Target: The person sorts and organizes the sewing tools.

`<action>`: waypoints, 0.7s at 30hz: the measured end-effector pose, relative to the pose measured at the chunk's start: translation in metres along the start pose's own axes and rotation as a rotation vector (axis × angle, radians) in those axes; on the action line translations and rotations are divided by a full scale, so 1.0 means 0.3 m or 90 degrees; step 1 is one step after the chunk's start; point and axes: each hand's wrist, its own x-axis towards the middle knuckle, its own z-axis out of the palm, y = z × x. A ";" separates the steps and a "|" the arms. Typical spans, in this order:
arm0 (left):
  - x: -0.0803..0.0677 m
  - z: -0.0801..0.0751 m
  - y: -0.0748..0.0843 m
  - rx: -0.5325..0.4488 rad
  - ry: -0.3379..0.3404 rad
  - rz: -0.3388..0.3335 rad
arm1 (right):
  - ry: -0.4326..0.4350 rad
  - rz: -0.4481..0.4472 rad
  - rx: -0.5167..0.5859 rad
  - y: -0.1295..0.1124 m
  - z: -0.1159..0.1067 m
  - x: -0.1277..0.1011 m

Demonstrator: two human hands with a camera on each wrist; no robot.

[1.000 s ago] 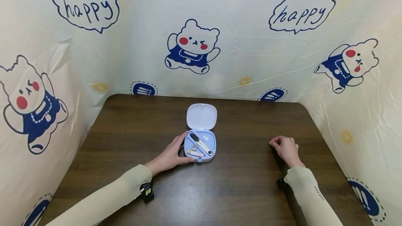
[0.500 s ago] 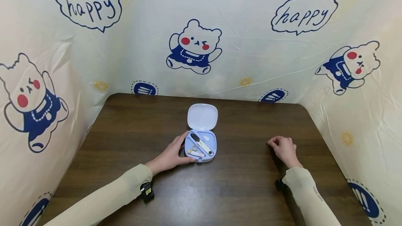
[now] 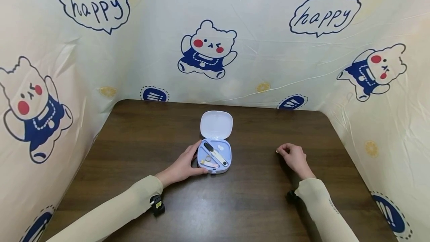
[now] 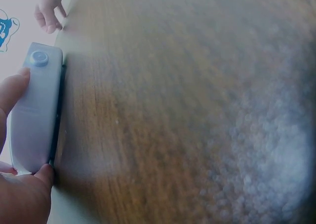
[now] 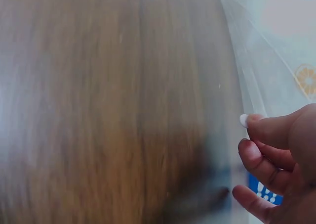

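A small light-blue plastic box (image 3: 214, 172) stands on the table with its hinged lid (image 3: 216, 125) raised. Inside lie a slim black-and-white tool (image 3: 215, 154), a small ring (image 3: 208, 158), a pale pink strip (image 3: 209, 164) and a small white piece (image 3: 220, 148). My left hand (image 3: 181, 165) grips the box from its left, thumb at the front near the round catch (image 4: 39, 58) and fingers round the side. To the right, my right hand (image 3: 295, 160) pinches a tiny whitish thing (image 5: 244, 120) between thumb and fingertip, just above the table; its kind cannot be told.
The brown wooden table (image 3: 235, 204) has a sheet with printed bears hanging behind it (image 3: 255, 47) and on both sides. A black wrist camera (image 3: 156, 205) sits on the left sleeve, another (image 3: 292, 197) on the right.
My right hand has moved left toward the box, carrying the tiny whitish thing. My left hand and the box have stayed in place.
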 end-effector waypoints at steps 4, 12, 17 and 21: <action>-0.001 0.000 0.001 -0.008 -0.003 -0.002 | 0.004 -0.017 0.004 -0.030 0.016 0.000; -0.001 0.001 0.004 -0.001 0.002 -0.002 | 0.022 -0.062 0.032 -0.093 0.045 -0.005; 0.000 0.003 0.005 0.001 0.003 -0.007 | 0.028 -0.076 0.053 -0.136 0.058 -0.002; -0.001 0.003 0.009 -0.003 0.003 -0.010 | 0.028 -0.078 0.076 -0.175 0.064 0.001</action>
